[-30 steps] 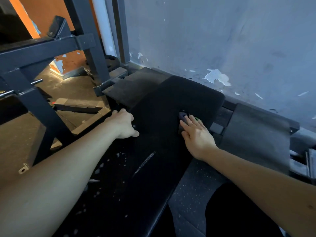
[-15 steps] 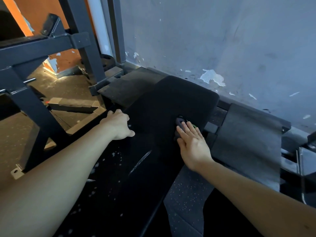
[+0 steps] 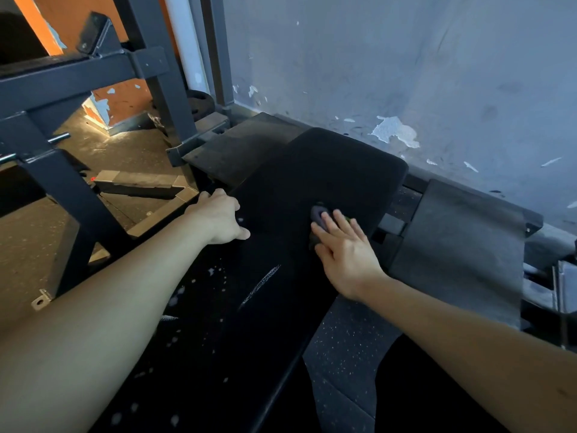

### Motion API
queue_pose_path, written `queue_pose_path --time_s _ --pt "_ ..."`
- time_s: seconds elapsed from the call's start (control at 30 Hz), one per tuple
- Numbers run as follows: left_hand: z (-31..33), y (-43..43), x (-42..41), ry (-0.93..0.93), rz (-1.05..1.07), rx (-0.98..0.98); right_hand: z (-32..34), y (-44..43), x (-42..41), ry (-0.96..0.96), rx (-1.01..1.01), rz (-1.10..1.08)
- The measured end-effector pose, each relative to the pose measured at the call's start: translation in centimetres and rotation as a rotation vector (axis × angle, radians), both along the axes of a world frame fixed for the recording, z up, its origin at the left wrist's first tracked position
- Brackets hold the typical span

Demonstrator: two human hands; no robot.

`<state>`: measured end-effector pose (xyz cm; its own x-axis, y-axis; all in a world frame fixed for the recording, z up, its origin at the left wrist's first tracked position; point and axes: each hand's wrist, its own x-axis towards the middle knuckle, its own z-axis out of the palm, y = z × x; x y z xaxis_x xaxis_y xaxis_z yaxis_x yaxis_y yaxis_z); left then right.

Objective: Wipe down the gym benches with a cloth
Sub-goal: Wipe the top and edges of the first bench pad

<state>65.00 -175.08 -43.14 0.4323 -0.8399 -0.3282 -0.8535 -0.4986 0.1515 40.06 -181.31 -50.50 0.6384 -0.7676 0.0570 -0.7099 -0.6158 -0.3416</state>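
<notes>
The black padded bench runs away from the person toward a grey wall with flaking paint. The left hand grips the bench's left edge, fingers curled over the side and thumb lying on top of the pad. The right hand lies flat near the bench's right edge, fingers straight and slightly spread, pressing down on a small dark cloth. Only the cloth's far end shows past the fingertips; the rest is under the hand. Pale specks dot the pad by the left forearm, and a pale scuff marks its middle. A dark steel frame stands beyond the left edge.
</notes>
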Motion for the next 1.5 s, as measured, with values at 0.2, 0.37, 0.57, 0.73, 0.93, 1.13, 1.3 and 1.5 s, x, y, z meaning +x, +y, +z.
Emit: queue_pose_path --time_s 0.2,0.37,0.57,0.73,0.93,1.13,1.3,1.5 --pt "-0.1 0.0 0.2 0.001 0.004 -0.014 0.1 6.6 1.5 -0.025 -0.031 0.193" --pt "-0.1 -0.1 0.3 -0.001 0.005 -0.023 0.2 5.4 3.5 0.019 -0.041 0.248" --pt "-0.3 0.4 0.5 0.021 0.003 -0.043 1.2 1.6 6.8 0.099 -0.073 0.078" --pt "-0.5 0.5 0.8 0.004 -0.018 -0.056 0.2 6.5 3.7 -0.050 -0.034 0.349" --pt "-0.7 0.8 2.1 0.048 -0.041 -0.099 1.6 -1.3 5.8 0.064 -0.023 0.230" --pt "-1.5 2.1 3.8 0.043 0.143 -0.165 1.8 -1.8 9.7 0.114 -0.043 0.124" --pt "-1.4 2.6 5.0 0.085 0.156 -0.125 1.2 2.2 8.4 0.079 -0.026 0.409" --pt "-1.2 2.7 5.2 0.055 0.123 -0.094 2.2 -4.5 12.1 0.172 -0.046 0.344"
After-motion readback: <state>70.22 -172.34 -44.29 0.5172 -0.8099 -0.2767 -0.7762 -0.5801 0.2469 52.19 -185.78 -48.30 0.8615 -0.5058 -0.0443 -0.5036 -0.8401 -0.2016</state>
